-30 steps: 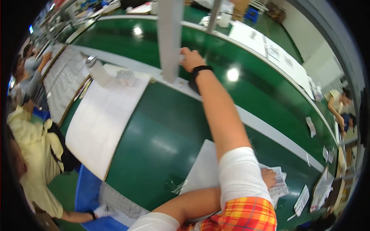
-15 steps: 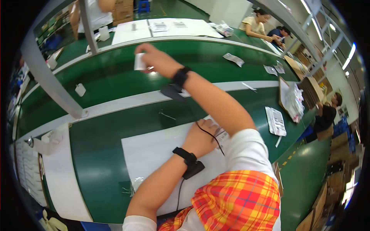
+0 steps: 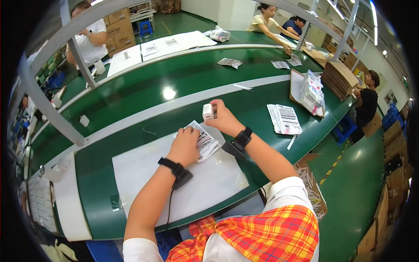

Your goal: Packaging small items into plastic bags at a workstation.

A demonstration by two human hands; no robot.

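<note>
A small white block, apparently a power adapter (image 3: 208, 112), is pinched in the fingers of my right hand (image 3: 221, 118), above the green bench. To its left, my left hand (image 3: 185, 145) grips the edge of a printed silvery plastic bag (image 3: 207, 142). The bag lies on a white sheet (image 3: 174, 192) that covers part of the bench; the hand's fingertips curl over it, partly hidden. Another stack of printed bags (image 3: 284, 118) lies on the bench to the right of my right hand.
Beyond the bench runs a green conveyor belt (image 3: 144, 98) carrying a white adapter (image 3: 84, 121) and some printed bags (image 3: 229, 63). A grey metal post (image 3: 54, 105) stands at left. A carton tray of packed bags (image 3: 312, 94) sits at right. Co-workers sit or stand around.
My right hand has come back from over the belt to the bench with the white adapter. My left hand is now on the printed bag, and the view has shifted. A co-worker reaches toward the belt.
</note>
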